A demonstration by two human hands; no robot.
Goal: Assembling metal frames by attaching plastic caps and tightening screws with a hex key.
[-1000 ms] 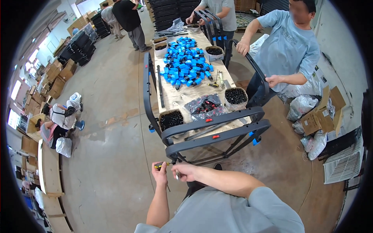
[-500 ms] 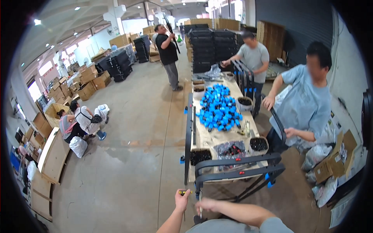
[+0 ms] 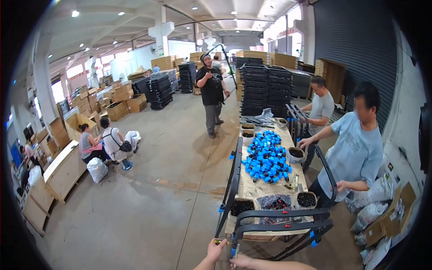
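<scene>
My left hand [image 3: 215,252] pinches small yellow-handled tool [image 3: 219,242]; right hand [image 3: 243,261] grips black frame tube [image 3: 279,225]. Tube likely rigid, light; hold near blue clip [image 3: 233,252].

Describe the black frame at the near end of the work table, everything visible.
The black frame is made of flat, curved bars that look like metal or plastic, with blue clips at the corners. It lies across the near end of the long table, its two crossbars stacked and side rails running back along both table edges. The left hand and right hand work just below it with a small tool.
</scene>
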